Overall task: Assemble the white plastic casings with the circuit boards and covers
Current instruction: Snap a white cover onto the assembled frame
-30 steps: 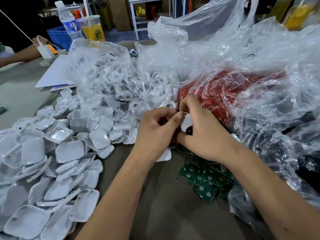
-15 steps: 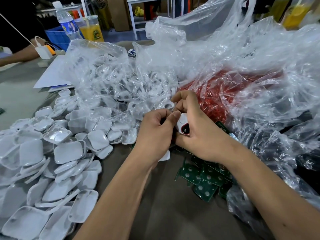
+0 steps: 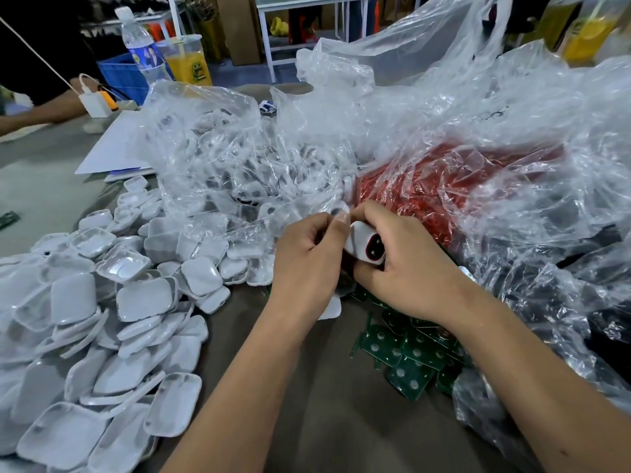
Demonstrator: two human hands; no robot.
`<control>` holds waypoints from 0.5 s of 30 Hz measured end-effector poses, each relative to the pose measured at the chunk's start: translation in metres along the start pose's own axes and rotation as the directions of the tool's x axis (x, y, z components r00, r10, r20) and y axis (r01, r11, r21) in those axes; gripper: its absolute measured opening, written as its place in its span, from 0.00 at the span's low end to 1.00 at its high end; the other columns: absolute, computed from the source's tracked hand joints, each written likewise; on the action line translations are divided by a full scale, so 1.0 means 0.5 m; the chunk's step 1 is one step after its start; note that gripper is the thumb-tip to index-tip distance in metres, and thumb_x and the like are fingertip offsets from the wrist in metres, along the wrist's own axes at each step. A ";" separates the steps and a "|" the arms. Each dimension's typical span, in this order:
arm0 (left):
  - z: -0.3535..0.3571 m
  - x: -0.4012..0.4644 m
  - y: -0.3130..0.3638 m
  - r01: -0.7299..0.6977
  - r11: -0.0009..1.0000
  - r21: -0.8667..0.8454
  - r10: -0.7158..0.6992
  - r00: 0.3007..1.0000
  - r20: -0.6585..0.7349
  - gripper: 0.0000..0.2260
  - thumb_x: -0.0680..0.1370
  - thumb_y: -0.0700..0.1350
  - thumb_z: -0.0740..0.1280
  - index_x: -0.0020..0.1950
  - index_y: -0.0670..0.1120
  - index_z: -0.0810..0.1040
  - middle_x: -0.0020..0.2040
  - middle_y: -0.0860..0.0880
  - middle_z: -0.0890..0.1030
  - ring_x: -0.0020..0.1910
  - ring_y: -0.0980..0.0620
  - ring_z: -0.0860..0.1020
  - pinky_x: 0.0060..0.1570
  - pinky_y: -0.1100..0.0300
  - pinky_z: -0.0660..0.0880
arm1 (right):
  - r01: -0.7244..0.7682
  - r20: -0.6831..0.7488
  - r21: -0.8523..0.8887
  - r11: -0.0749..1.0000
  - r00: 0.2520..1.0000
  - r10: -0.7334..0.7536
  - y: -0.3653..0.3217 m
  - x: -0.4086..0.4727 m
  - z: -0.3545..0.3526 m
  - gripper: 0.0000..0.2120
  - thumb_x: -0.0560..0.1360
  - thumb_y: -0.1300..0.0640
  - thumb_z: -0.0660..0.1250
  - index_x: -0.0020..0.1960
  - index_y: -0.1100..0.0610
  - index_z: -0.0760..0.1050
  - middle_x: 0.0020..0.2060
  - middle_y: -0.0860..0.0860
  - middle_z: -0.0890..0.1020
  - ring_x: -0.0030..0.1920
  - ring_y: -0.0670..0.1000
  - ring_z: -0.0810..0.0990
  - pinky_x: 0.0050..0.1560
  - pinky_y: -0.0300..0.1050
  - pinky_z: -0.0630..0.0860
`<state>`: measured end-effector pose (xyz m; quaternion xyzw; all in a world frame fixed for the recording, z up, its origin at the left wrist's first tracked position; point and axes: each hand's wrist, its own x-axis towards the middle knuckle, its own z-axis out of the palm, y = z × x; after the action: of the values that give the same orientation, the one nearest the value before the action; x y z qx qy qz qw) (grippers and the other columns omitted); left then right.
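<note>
White metal table frame [image 3: 312,15] behind; blue crate [image 3: 119,75] far left.

Head camera looks steeply down, close over table [image 3: 307,421].

Even, soft indoor light, white glare on the crinkled plastic bags [image 3: 426,138], faint shadows, wide-angle bending at edges, background slightly blurred

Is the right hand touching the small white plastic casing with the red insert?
Touching. The head view shows the right hand with its fingers curled round the small white plastic casing with the red insert, no gap between them.
</note>
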<state>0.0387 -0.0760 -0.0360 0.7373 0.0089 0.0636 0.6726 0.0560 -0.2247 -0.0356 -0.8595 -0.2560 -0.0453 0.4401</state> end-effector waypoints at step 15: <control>0.015 -0.010 0.013 0.084 0.984 -0.156 -0.053 0.980 0.194 0.16 0.86 0.47 0.60 0.41 0.39 0.70 0.24 0.56 0.59 0.22 0.57 0.57 0.24 0.62 0.56 | 0.039 -0.137 -0.019 0.999 0.990 -0.041 -0.006 -0.004 -0.004 0.20 0.75 0.67 0.71 0.58 0.51 0.65 0.32 0.49 0.81 0.28 0.49 0.76 0.25 0.51 0.69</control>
<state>0.0340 -0.0845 -0.0308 0.6814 -0.0349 -0.0295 0.7305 0.0531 -0.2259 -0.0327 -0.8525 -0.2421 -0.1152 0.4487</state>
